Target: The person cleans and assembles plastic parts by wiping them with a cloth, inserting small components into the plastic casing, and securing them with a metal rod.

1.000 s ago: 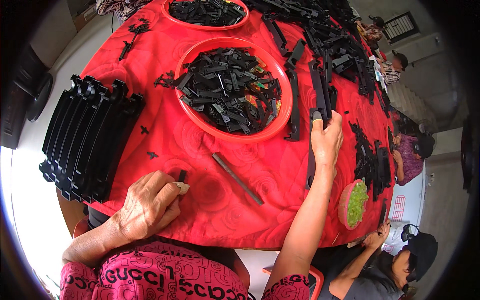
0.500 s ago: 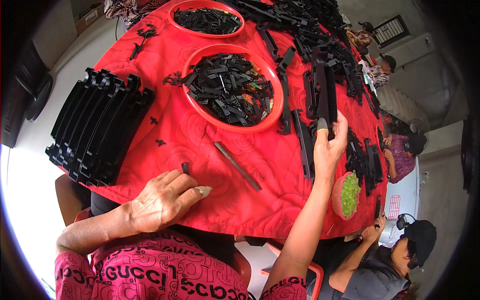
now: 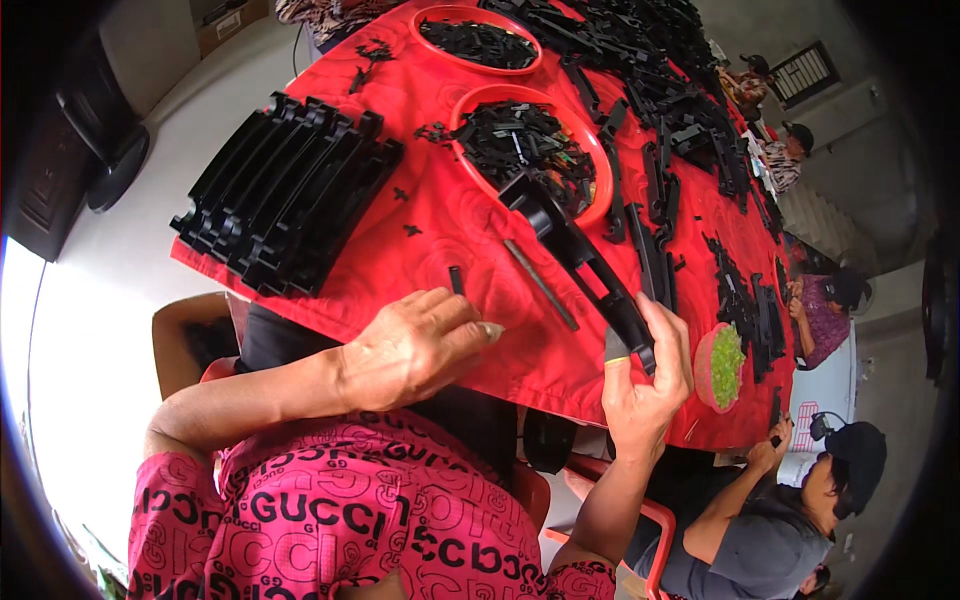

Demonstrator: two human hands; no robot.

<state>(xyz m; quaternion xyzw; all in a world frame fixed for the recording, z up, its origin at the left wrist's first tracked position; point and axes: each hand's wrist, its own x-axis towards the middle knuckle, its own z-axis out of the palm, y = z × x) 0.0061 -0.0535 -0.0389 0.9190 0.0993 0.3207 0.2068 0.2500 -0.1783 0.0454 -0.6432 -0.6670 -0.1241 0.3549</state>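
Over red cloth [image 3: 380, 270] | right fingers [image 3: 668, 332] clamped on black bar [image 3: 562, 236] | left fingers [image 3: 458, 340] hidden underneath, can't tell hold

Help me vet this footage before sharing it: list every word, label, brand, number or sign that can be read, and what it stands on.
Pink shirt: large black lettering and outlined letters, legible, but I won't copy the wording.
White surface at the right: red block marks, too small to read.
Cardboard box, upper left: mark too small to read.
Held black part and stacked black parts: no lettering I can make out.
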